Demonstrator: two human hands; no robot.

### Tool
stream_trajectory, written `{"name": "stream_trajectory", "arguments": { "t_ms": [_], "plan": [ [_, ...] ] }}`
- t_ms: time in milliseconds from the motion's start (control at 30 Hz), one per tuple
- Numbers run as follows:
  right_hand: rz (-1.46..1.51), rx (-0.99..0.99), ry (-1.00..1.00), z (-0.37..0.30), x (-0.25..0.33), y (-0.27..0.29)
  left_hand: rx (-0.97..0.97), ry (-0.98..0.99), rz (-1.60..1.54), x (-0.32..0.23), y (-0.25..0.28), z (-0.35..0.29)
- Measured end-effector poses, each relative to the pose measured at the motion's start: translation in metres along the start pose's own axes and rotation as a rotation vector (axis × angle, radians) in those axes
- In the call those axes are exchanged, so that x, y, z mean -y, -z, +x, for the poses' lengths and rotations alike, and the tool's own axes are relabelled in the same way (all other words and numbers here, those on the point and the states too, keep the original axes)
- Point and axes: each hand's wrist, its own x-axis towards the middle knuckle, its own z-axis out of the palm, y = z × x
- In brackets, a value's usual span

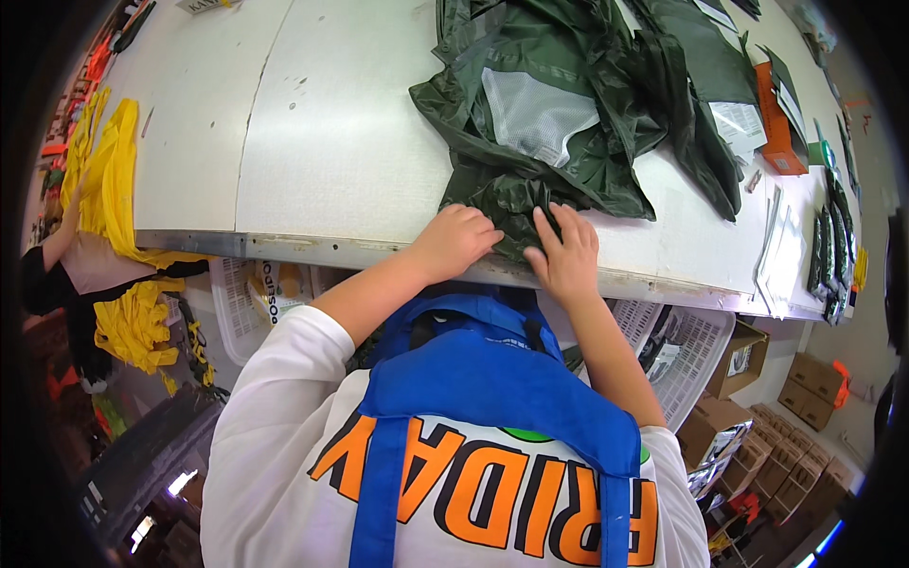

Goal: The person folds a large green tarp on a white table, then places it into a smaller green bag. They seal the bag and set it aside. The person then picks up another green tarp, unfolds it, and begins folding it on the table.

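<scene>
A dark green rain jacket (pixel 620 142) of thin, shiny fabric lies spread and crumpled on the white table, with a white mesh lining (pixel 540 114) showing in its middle. Its near end is bunched up at the table's front edge. There my left hand (pixel 459 243) grips the gathered fabric from the left, fingers curled over it. On the other side of the bunch, my right hand (pixel 570 254) holds the same fabric, thumb and fingers bent onto it. Parts of the fingertips are hidden in the folds.
The white table (pixel 341 123) has a metal front edge. At right are an orange box (pixel 781 118), papers (pixel 778 251) and dark green packets (pixel 831 241). A person's arm (pixel 64 227) is by yellow fabric (pixel 115 185) at left. White baskets (pixel 696 364) stand underneath.
</scene>
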Motion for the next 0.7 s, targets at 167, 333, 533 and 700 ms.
{"name": "stream_trajectory", "arguments": {
  "t_ms": [167, 333, 533, 700],
  "plan": [
    [0.121, 0.042, 0.047, -0.002, -0.005, -0.008, 0.226, 0.176, -0.1, 0.014, 0.006, 0.03],
    [0.333, 0.139, -0.231, 0.028, -0.011, -0.002, 0.172, 0.407, -0.29, 0.021, 0.018, 0.048],
    [0.466, 0.144, -0.254, 0.037, -0.024, -0.017, -0.112, -0.019, 0.267, -0.013, 0.004, 0.032],
    [0.283, 0.098, -0.112, 0.037, -0.022, -0.013, 0.054, -0.028, 0.132, 0.017, -0.005, 0.044]
  ]
}}
